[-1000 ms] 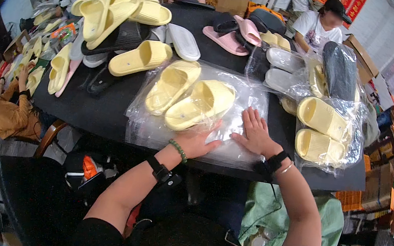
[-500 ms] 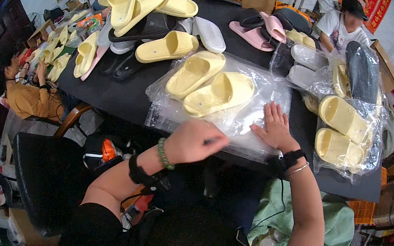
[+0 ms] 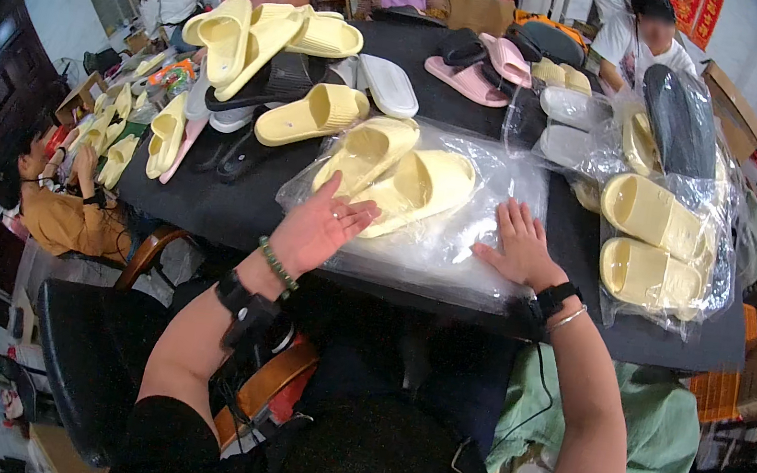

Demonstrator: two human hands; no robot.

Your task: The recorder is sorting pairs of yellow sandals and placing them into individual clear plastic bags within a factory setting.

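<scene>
A pair of pale yellow slide slippers (image 3: 434, 186) lies side by side on a flat stack of clear plastic bags (image 3: 470, 274) at the table's front. My left hand (image 3: 312, 227) is just in front of the pair, palm up and fingers spread, with nothing in it. Its fingertips overlap the near edges of the slippers; whether they touch cannot be told. My right hand (image 3: 527, 246) rests flat on the right part of the bags, fingers stretched out, holding nothing.
Bagged yellow slippers (image 3: 653, 244) and a bagged black slipper (image 3: 677, 119) lie at the right. A heap of yellow slippers (image 3: 256, 40) is at the back left. Pink slippers (image 3: 468, 82) lie farther back. A black chair (image 3: 79, 369) stands by the left. Several people work around.
My left hand has moved left and turned from closed, with a small dark thing showing at it, to open and palm up. My right hand stays on the bags.
</scene>
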